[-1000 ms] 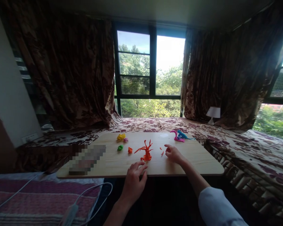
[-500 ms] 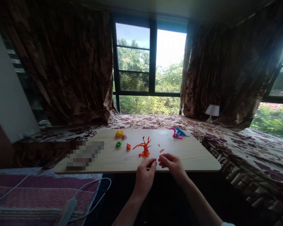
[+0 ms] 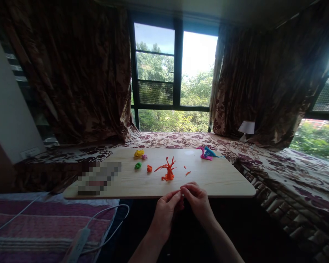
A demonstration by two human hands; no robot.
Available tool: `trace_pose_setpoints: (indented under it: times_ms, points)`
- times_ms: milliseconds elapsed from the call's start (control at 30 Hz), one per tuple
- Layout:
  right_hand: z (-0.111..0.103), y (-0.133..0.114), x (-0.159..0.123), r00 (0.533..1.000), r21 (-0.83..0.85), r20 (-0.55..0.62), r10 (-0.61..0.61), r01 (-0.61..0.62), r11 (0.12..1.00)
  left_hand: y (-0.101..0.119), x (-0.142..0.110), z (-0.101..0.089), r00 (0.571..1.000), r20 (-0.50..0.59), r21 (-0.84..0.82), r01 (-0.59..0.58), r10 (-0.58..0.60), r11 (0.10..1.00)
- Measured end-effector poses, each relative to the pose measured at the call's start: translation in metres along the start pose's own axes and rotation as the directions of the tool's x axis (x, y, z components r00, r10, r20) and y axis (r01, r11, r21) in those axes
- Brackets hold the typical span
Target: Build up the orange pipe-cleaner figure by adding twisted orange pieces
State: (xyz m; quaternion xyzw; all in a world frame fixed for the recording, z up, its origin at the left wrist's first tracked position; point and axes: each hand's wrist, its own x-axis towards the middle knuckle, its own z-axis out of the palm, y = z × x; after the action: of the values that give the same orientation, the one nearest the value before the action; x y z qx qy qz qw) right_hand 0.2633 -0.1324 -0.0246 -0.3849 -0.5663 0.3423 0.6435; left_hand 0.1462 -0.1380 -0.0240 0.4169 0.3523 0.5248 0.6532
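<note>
My left hand [image 3: 166, 208] and my right hand [image 3: 196, 199] meet at the near edge of the wooden table [image 3: 219, 182], fingertips pinched together. Whatever lies between the fingers is too small or hidden to make out. Just beyond them stands an orange clay tree [image 3: 168, 172] with a thick base and thin branches. To its right lie two small orange clay bits [image 3: 188, 173]. An orange clay lump [image 3: 149, 168] and a green clay lump [image 3: 137, 166] sit left of the tree.
Yellow clay [image 3: 139, 153] and a pink lump [image 3: 144, 157] lie at the back left. A magenta and a blue clay figure [image 3: 210, 152] stand at the back right. A blurred-out patch [image 3: 98, 179] covers the table's left end. A power strip [image 3: 78, 243] with a white cable rests lower left.
My hands have come together, fingertips now touching, and drawn slightly nearer to me. The clay pieces on the table stay where they were.
</note>
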Motion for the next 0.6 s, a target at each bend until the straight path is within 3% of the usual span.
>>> trace_pose_setpoints:
  times_ms: [133, 300, 600]
  points:
    - [0.002, -0.01, -0.003, 0.999, -0.029, 0.046, -0.016, 0.018, 0.999, 0.002, -0.004, -0.002, 0.995, 0.04, -0.163, 0.097, -0.091, 0.982]
    - [0.002, -0.022, -0.008, 0.998, -0.041, 0.065, 0.001, 0.002, 0.999, 0.008, -0.006, -0.005, 0.992, 0.05, -0.266, 0.124, -0.115, 0.956]
    - [0.003, -0.036, -0.015, 0.995, -0.076, 0.084, -0.061, 0.068, 0.995, 0.02, -0.016, 0.001, 0.997, -0.051, -0.223, 0.044, -0.056, 0.974]
